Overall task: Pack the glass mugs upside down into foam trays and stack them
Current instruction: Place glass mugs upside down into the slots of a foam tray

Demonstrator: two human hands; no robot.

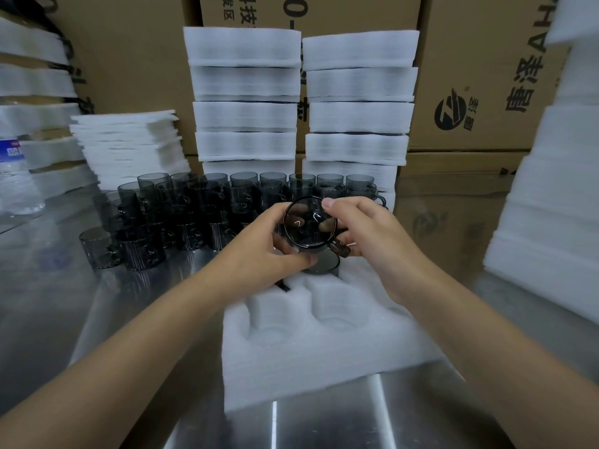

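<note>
Left hand [259, 244], right hand [369, 234] grip mug [309, 223]; second mug [324, 264] beneath mostly hidden.

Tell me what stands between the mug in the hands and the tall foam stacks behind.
In the head view, rows of loose dark glass mugs stand on the metal table between the held mug and the foam stacks.

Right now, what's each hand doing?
Left hand: fingers curled round the dark smoked-glass mug.
Right hand: thumb and fingers grip the same mug.
</note>
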